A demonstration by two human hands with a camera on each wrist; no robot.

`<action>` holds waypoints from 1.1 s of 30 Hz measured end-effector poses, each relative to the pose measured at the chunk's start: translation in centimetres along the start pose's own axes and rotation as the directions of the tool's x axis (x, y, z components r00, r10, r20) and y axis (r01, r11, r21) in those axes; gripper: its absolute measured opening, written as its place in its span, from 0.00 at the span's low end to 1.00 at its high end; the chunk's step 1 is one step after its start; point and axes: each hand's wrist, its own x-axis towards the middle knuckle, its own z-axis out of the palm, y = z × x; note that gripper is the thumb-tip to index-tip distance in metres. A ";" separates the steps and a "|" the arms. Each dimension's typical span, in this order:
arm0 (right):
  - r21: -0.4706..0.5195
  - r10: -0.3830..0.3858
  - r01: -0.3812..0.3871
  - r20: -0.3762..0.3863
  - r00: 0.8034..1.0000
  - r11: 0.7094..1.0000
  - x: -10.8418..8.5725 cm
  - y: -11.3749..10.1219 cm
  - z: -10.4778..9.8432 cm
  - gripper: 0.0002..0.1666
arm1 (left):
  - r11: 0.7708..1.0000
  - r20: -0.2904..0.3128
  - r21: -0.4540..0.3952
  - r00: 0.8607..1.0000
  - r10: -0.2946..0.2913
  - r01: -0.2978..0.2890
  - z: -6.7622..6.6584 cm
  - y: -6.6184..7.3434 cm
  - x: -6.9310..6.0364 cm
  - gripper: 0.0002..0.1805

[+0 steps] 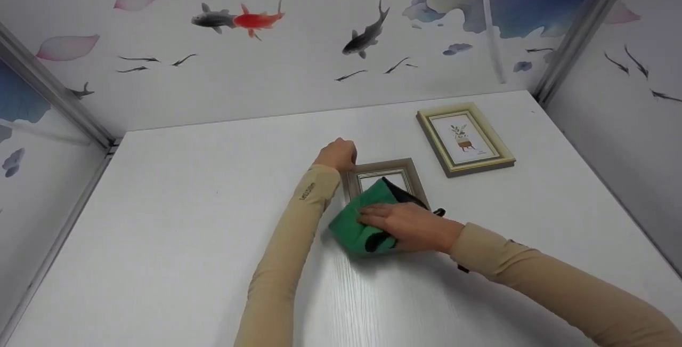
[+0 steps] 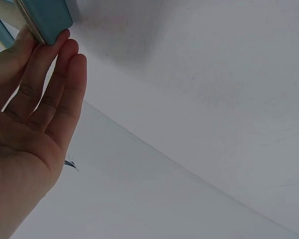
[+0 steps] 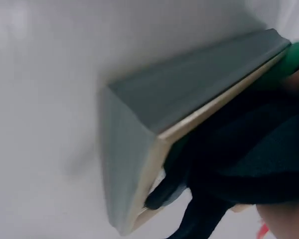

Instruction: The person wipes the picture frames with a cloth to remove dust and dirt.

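Observation:
My left hand [image 1: 338, 155] pinches the far left corner of a brownish-grey picture frame [image 1: 386, 166] lying on the white table. In the left wrist view, thumb and fingers of the left hand [image 2: 35, 109] meet at the frame's corner [image 2: 50, 20]. A green and black cloth [image 1: 354, 224] covers the near part of the frame, bunched under my right hand [image 1: 410, 224], which holds it against the frame. Up close in the right wrist view are the frame's outer sides [image 3: 189, 84] and dark folds of the cloth [image 3: 254, 149]; most of the right hand is hidden there.
A second picture frame [image 1: 461, 168], pale gold with a potted-plant print, lies at the back right of the white table [image 1: 186, 230]. Panels printed with fish [image 1: 258, 20] and petals enclose the table at the back and sides, with metal posts [image 1: 586, 32] at the corners.

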 end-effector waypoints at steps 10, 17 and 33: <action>-0.003 0.055 -0.055 0.059 0.997 0.998 1.2 1.2 -0.5 0.38 | 0.999 -0.015 0.052 1.000 0.003 -0.002 0.0 0.9 0.2 0.10; 0.184 -0.092 0.069 0.118 0.989 0.980 -1.8 -0.6 -1.4 0.30 | 0.998 -0.016 0.058 1.000 -0.022 0.023 -0.3 0.7 -0.2 0.09; 0.019 0.313 -0.314 0.039 0.949 0.949 3.0 2.9 -0.3 0.38 | 0.999 0.001 0.037 1.000 -0.003 0.003 0.1 0.5 -0.1 0.10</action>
